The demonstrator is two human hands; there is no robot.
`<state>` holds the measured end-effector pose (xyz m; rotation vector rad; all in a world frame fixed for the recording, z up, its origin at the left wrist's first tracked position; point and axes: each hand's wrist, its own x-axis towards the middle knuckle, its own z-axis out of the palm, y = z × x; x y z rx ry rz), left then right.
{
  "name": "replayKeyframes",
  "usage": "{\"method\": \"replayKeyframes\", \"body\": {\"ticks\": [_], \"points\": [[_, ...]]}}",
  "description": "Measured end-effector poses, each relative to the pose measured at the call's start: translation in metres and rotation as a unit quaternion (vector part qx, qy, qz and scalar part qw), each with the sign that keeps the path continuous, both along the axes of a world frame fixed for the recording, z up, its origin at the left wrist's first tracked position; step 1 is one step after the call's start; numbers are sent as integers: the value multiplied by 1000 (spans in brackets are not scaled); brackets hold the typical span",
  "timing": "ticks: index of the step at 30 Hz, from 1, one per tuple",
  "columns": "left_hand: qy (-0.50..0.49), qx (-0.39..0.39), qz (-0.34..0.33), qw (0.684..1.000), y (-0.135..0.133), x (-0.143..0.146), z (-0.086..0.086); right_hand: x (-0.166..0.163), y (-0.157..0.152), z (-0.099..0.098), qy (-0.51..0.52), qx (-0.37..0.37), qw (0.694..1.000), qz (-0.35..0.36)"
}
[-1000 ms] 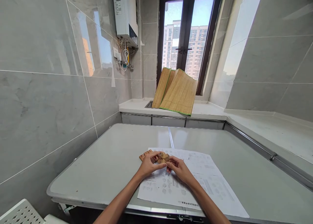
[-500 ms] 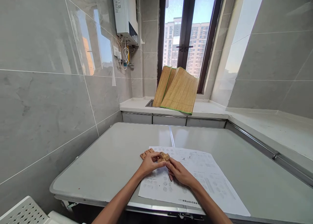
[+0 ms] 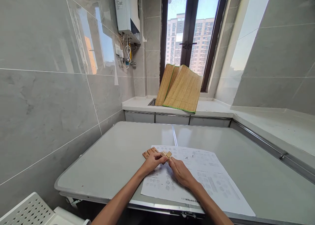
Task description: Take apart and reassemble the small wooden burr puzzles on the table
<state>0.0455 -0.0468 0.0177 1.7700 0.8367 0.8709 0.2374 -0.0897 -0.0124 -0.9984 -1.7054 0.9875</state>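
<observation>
The small wooden block is pale tan with a lighter top face. Just beside it the notched wooden pieces are a warmer reddish brown. The paper sheet is white, printed with rows of small grey diagrams and a black line of print near its front edge. The desk is light grey with a thin pale seam down its middle and a silvery metal rim. The bamboo mats are straw yellow, finely ribbed, edged in green. The wall tiles are glossy grey with faint marbled veins. The window frame is dark brown.
</observation>
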Motion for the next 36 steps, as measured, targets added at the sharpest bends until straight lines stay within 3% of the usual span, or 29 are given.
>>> {"method": "replayKeyframes", "body": {"ticks": [9, 13, 18, 22, 29, 36], "points": [[-38, 2, -15, 999, 0, 2, 2, -1, -4, 10, 128, -196, 962, 138], [-50, 33, -17, 998, -6, 5, 16, 6, -2, 14, 164, -234, 942, 174], [73, 236, -16, 969, -17, 10, 51, 18, -11, 20, 219, -193, 945, 150], [106, 305, -53, 945, -30, 19, 72, 32, -24, 21, 226, -172, 949, 140], [130, 291, -114, 941, -51, 38, 81, 57, -50, 15, 196, -140, 965, 108], [100, 133, 21, 986, -70, 64, 52, 61, -64, 10, 113, -40, 992, -47]]}}
